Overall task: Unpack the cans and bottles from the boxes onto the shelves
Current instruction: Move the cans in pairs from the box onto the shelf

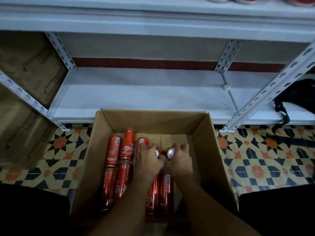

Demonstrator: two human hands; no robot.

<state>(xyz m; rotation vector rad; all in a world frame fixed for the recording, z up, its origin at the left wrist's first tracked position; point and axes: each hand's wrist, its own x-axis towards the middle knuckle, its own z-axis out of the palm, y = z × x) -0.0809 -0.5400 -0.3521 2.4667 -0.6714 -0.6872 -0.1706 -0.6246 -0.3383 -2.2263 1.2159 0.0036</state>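
Note:
An open cardboard box (209, 150) stands on the tiled floor before a white metal shelf (136, 96). Several slim red cola cans (127, 145) lie on their sides in its left and middle part. Both my hands reach down into the box. My left hand (150, 162) is closed around a red can (157, 153) whose silver top shows between the fingers. Beside it my right hand (180, 159) grips another can (171, 153), silver top facing up. Two more cans (166, 191) lie under my forearms.
A higher shelf (153, 19) carries red cans (245, 0) at the top edge. Brown cartons (29, 68) stand at the left. A black bag (296, 97) with a strap rests on the lower shelf at right. My dark-clad knees flank the box.

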